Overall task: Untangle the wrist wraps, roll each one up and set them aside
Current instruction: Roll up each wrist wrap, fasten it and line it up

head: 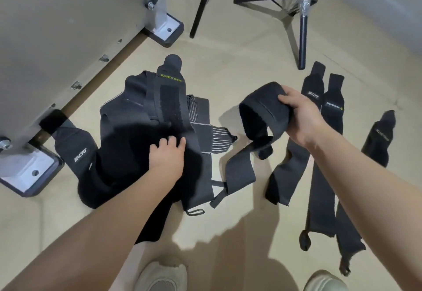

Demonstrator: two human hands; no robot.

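A tangled heap of black fabric wrist wraps (141, 135) is lying on the beige floor (239, 62). The left hand (167, 153) is pressing flat-fingered onto the heap. Right of the heap, the right hand (299, 115) is gripping a looped black wrap (258, 105); beyond it, straightened black wraps (324, 153) are lying.

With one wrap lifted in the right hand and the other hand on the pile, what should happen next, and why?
Probably lift it farther to the right. The right hand grips a looped wrap whose tail still lies against the tangled pile, which the left hand presses down.
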